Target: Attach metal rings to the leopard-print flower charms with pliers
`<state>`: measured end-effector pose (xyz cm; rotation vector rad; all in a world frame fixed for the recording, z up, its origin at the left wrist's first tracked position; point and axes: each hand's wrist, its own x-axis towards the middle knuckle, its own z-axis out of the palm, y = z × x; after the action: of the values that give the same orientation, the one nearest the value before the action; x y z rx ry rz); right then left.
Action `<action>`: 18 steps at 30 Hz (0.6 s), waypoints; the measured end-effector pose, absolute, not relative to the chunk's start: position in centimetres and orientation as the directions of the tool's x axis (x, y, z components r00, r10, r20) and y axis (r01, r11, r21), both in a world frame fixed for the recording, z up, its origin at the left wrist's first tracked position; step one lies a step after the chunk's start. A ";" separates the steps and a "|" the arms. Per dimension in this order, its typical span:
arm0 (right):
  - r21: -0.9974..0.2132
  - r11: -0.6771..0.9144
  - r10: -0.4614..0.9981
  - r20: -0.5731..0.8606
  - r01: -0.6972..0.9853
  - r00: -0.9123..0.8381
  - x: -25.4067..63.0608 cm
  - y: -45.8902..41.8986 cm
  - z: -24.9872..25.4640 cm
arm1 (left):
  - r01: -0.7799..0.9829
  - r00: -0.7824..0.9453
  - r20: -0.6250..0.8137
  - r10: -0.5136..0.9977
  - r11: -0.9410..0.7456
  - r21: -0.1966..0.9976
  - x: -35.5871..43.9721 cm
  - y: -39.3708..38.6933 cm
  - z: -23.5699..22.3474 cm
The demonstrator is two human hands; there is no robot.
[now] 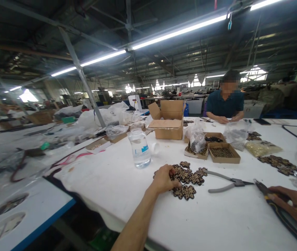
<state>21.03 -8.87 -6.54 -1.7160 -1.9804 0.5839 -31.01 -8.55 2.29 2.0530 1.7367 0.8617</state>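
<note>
My left hand (165, 178) rests on a small pile of leopard-print flower patches (187, 176) on the white table (127, 174), its fingers curled and pinching at the patches. My right hand (296, 205) is at the right edge, closed round the dark handles of a pair of pliers (265, 191) whose jaws point left. A second pair of grey-handled pliers (228, 182) lies on the table between the patches and my right hand.
A clear water bottle (139, 148) stands behind my left hand. Small cardboard trays (224, 153) of parts, plastic bags and an open carton (167, 122) sit further back. More patches (279, 163) lie at right. Across the table a person in a dark shirt (225, 103) is working.
</note>
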 end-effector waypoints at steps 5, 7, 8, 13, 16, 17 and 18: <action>-0.594 0.136 0.990 0.061 0.793 -0.125 21.1 -8.8 -6.6 | 0.787 0.076 0.184 0.980 -0.172 0.593 -31.2 -8.5 2.6; -0.594 0.120 0.992 0.046 0.796 -0.116 21.4 -8.5 -6.9 | 0.788 0.093 0.169 0.981 -0.176 0.590 -31.3 -8.5 2.7; -0.594 0.115 0.993 0.040 0.796 -0.114 21.5 -8.4 -7.1 | 0.786 0.099 0.162 0.982 -0.177 0.592 -31.3 -8.4 2.8; -0.595 0.136 0.991 0.087 0.792 -0.104 21.2 -8.6 -7.0 | 0.729 0.086 0.175 0.981 -0.182 0.660 -31.3 -8.3 3.0; -0.598 0.116 0.993 0.089 0.793 -0.078 20.3 -9.1 -5.9 | 0.656 0.070 0.207 0.976 -0.202 0.727 -31.0 -8.2 3.3; -0.602 0.111 0.993 0.088 0.791 -0.073 20.0 -9.3 -5.5 | 0.615 0.073 0.209 0.975 -0.209 0.761 -31.0 -8.1 3.4; -0.607 0.110 0.994 0.089 0.787 -0.070 19.7 -9.5 -5.3 | 0.559 0.078 0.208 0.975 -0.215 0.801 -30.9 -8.1 3.5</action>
<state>19.74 -9.48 -5.29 -1.7268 -1.9105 0.5626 -30.94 -8.10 3.49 1.8314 1.5148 1.0197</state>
